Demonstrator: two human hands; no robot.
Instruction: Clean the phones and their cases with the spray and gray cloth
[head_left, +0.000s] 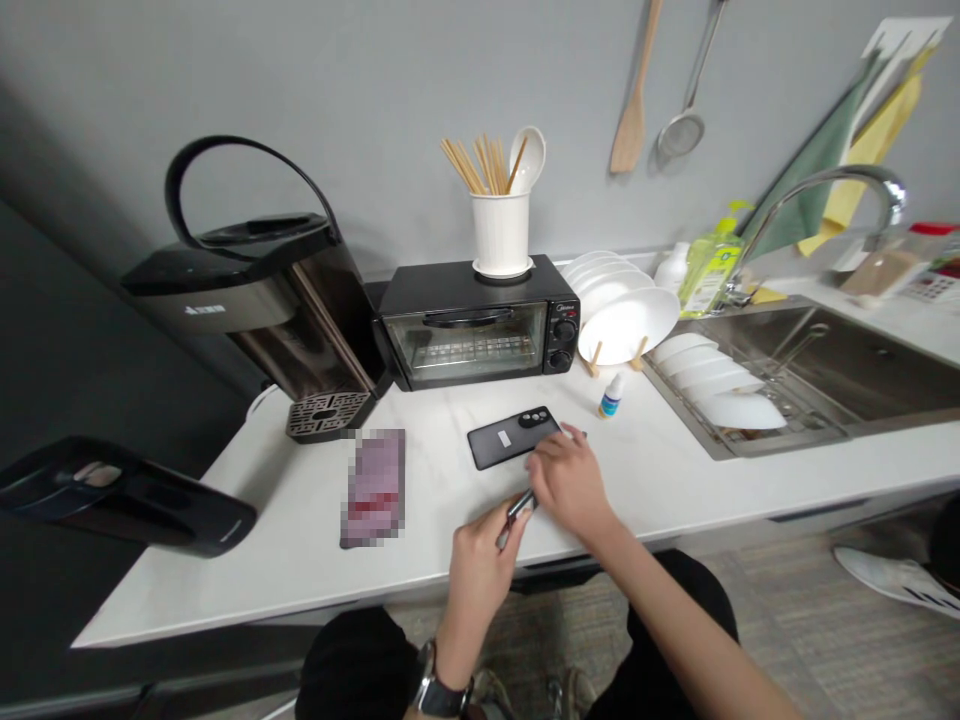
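Note:
My left hand (pixel 484 560) is closed around a small dark, shiny object (pixel 520 508) whose exact kind I cannot make out. Just to its right and above, my right hand (pixel 568 482) has its fingers curled close to the object's upper end. A thin dark tip shows beyond those fingers, but what they grip is hidden. Behind both hands a dark phone (pixel 510 440) lies back up on the white counter, its camera lenses at the right end. A small spray bottle (pixel 611 397) with a blue label stands right of the phone. Left of it lies a pixelated phone-shaped thing (pixel 376 485).
A toaster oven (pixel 480 330) carries a white utensil holder (pixel 501 230). To the left stand a black water dispenser (pixel 315 320) and a dark flask-like container (pixel 127 497) near the edge. Plates (pixel 630 325) stand racked beside the sink (pixel 870 350) on the right.

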